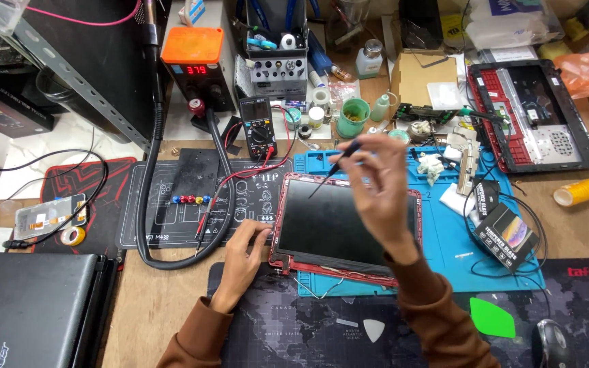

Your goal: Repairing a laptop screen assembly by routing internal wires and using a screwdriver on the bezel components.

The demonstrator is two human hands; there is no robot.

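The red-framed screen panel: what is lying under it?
The red-framed screen panel rests on a blue work mat, whose edges show around it. Thin wires stick out below its lower edge. The mat surface directly beneath the panel is covered, so anything there cannot be seen.

Screen panel [335, 225] top face is bare, free to come down on. At 9 o'clock of it the left hand [243, 249] blocks the frame edge; beyond that, hose [150, 225] and red probe leads [216, 197] cross the black mat [172, 204]. At 12 the right hand [376, 184] with thin black tool [335, 167] hangs over the top edge, then multimeter [258, 127], green cup [353, 117], bottles. At 3, blue mat [444, 245] is open just beside the panel, small box [509, 235] and cables farther out. At 6, dark desk mat [294, 327] is mostly open: white pick [374, 330], green pick [492, 317].
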